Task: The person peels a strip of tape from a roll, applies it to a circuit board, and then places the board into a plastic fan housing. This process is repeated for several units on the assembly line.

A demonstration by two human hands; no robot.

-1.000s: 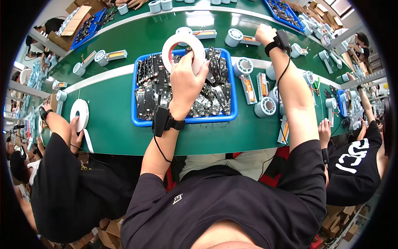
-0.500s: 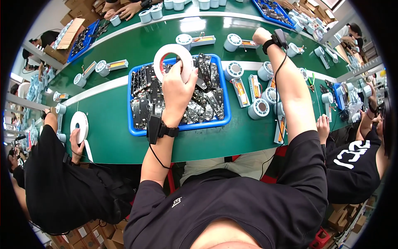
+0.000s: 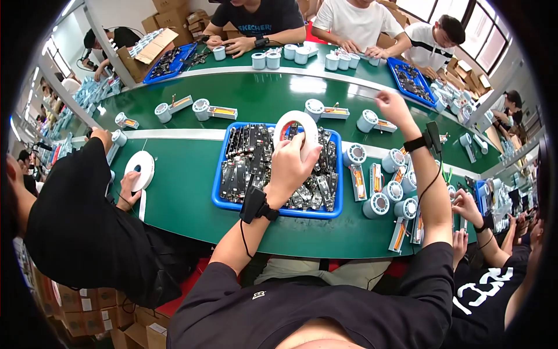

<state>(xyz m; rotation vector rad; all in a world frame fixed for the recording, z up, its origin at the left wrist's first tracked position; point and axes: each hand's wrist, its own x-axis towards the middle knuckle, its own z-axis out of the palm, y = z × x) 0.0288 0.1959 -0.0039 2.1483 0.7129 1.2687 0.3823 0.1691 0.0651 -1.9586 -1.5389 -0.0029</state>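
My left hand [image 3: 289,166] grips a roll of white tape [image 3: 310,132], its fingers through the ring. The roll stands upright above a blue plastic tray [image 3: 339,192] packed with small black and silver parts. My right hand [image 3: 393,107] is raised ahead and to the right, fingers curled together; anything between them is too small to make out. Just below it lies a light-blue device [image 3: 367,121] with a round head and an open handle showing orange inside.
Several similar round-headed devices [image 3: 379,205] cluster right of the tray; others [image 3: 201,109] lie along the green belt. On my left, a co-worker's hand [image 3: 129,191] holds another tape roll [image 3: 139,170]. People sit across the belt and at my right.
My view has tipped upward, so the tray and devices sit lower and further right in the picture. Against the device beside it, my right hand has shifted slightly. My left hand still holds the tape roll.
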